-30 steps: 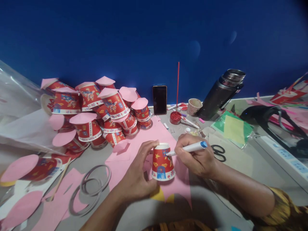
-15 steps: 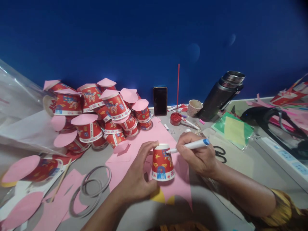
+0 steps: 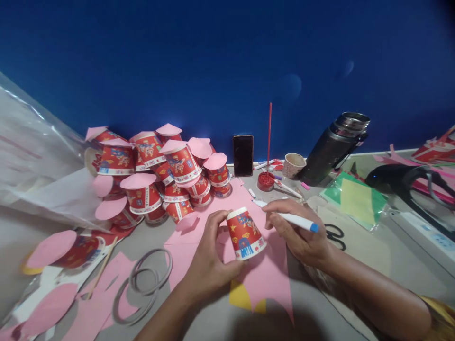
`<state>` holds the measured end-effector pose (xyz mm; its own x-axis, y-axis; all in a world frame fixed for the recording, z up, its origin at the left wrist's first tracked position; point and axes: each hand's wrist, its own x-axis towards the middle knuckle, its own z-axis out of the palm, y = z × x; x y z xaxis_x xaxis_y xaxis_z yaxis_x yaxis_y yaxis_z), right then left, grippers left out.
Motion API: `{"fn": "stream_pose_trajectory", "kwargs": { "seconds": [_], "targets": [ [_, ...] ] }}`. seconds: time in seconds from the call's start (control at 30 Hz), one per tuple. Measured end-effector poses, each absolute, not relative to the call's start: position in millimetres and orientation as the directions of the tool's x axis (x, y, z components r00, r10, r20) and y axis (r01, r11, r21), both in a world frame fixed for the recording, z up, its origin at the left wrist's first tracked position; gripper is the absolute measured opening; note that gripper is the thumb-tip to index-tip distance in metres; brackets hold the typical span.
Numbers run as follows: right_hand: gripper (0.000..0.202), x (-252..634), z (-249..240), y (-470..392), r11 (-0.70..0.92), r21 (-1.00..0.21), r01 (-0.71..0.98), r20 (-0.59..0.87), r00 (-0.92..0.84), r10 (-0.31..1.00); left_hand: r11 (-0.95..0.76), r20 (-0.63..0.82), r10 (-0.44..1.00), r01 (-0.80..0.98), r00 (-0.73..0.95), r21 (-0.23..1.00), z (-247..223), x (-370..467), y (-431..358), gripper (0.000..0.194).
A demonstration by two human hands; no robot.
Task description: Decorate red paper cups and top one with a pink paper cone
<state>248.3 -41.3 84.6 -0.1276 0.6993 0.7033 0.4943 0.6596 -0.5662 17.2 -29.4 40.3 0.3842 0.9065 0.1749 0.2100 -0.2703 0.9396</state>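
Observation:
My left hand grips a red paper cup by its rim and base, thumb low and fingers at the top. The cup is upside down and tilted, printed with a yellow star and blue marks. In my right hand is a white marker with a blue end; its tip points left, apart from the cup, just above and right of it. Beneath both hands lies a pink paper sheet with curved cut-outs, and a yellow paper piece is near its lower edge.
Red cups with pink paper tops are piled at the left. A phone leans on the blue wall. A black thermos, a small paper cup, scissors and a power strip are at the right. Grey rings lie at the left front.
The marker tip has come away from the cup, and the marker now slopes the other way. The cup has tilted in my left hand. The whole view has shifted slightly.

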Motion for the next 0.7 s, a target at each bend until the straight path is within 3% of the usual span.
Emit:
{"fn": "stream_pose_trajectory", "kwargs": {
  "seconds": [0.23,0.43,0.53,0.7],
  "targets": [
    [0.02,250.1,64.6,-45.2,0.609,-0.515,0.603,0.693,-0.124,0.71,-0.07,0.058,0.982,0.064,0.178,0.995,33.6,28.0,-33.3,0.075],
    [0.019,243.4,47.0,-42.0,0.579,-0.538,0.613,0.699,-0.061,0.713,0.042,-0.025,0.982,-0.089,0.187,0.995,23.1,35.0,-40.0,0.084],
    [0.017,247.6,44.8,-42.0,0.509,-0.631,0.585,0.653,0.048,0.755,0.057,-0.029,0.973,-0.116,0.231,0.992,24.8,33.5,-40.8,0.084],
    [0.018,266.2,53.4,-39.0,0.302,-0.911,0.281,0.364,0.203,0.909,-0.041,0.069,0.928,-0.083,0.367,0.996,27.8,16.8,-33.1,0.044]
  ]
}}
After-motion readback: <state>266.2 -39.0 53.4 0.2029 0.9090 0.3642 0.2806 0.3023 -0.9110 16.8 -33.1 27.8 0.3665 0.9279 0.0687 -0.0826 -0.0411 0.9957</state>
